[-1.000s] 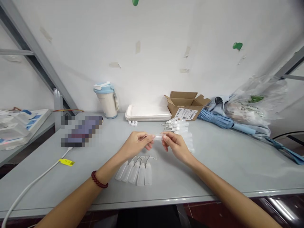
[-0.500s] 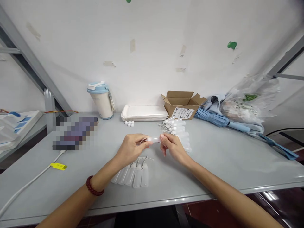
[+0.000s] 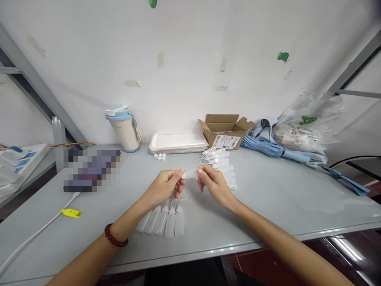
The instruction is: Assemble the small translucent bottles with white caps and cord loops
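A small translucent plastic bottle point(image 3: 189, 174) is held level above the table, pinched at both ends. My left hand point(image 3: 166, 184) is closed on its left end, and my right hand point(image 3: 214, 183) grips the right end with thumb and fingers. The fingertips hide both ends of the bottle. Below my left hand lies a row of several similar bottles point(image 3: 179, 222) with thin white loops at their necks. Another group of bottles point(image 3: 228, 174) lies behind and right of my right hand. Several small white caps point(image 3: 160, 157) sit in a cluster farther back.
Along the wall stand a cream tumbler point(image 3: 125, 131), a stack of white trays point(image 3: 178, 142) and an open cardboard box point(image 3: 224, 137). A folded blue umbrella point(image 3: 264, 146) and a plastic bag point(image 3: 306, 123) lie right. A white cable point(image 3: 38, 228) crosses the table's left side.
My left hand has shifted its grip on the bottle, and the loop that showed by its fingers is no longer visible there. The whole view has moved slightly.
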The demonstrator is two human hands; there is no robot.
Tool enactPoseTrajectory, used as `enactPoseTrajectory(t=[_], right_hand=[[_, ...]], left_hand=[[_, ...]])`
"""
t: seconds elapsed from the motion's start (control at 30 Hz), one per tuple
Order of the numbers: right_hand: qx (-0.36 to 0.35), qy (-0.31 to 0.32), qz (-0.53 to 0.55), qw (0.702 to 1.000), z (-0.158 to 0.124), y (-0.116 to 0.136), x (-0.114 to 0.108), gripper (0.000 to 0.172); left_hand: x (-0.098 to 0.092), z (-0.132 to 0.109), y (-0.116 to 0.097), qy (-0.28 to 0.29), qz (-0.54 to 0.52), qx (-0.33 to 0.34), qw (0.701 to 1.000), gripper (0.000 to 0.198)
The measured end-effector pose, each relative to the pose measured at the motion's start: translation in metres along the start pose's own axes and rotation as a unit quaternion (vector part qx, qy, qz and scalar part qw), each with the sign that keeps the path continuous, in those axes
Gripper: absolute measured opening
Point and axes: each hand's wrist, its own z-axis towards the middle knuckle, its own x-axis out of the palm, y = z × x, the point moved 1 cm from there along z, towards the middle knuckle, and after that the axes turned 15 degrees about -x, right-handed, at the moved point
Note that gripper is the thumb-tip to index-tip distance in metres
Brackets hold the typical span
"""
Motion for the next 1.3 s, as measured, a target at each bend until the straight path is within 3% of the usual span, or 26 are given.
enactPoseTrajectory(t=[0.2,0.53,0.73,0.93,1.1,1.3], right_hand=[[0.02,0.024,-0.026,0.999,0.0,0.007,0.0,0.037],[0.089,0.034,0.066,0.993,0.0,0.0,-0.001,0.042],[0.182,0.013,0.246,0.952,0.001,-0.006,0.004,0.048],[0.229,0.033,0.268,0.935,0.002,-0.001,0.001,0.043],[0.158,0.056,0.127,0.978,0.013,-0.002,-0.02,0.04],[0.088,-0.029,0.031,0.995,0.024,-0.006,-0.074,0.028]], left_hand=[[-0.001,-0.001,-0.001,-0.024,0.003,-0.011,1.0,0.045],[0.005,-0.008,0.001,-0.072,0.066,0.09,0.991,0.032],[0.004,-0.008,0.003,-0.085,0.12,0.113,0.983,0.024],[0.003,-0.008,0.002,-0.076,0.123,0.134,0.98,0.02],[-0.003,-0.001,0.004,-0.099,0.107,0.135,0.98,0.02],[-0.038,0.02,0.01,-0.27,0.194,0.14,0.932,0.023]])
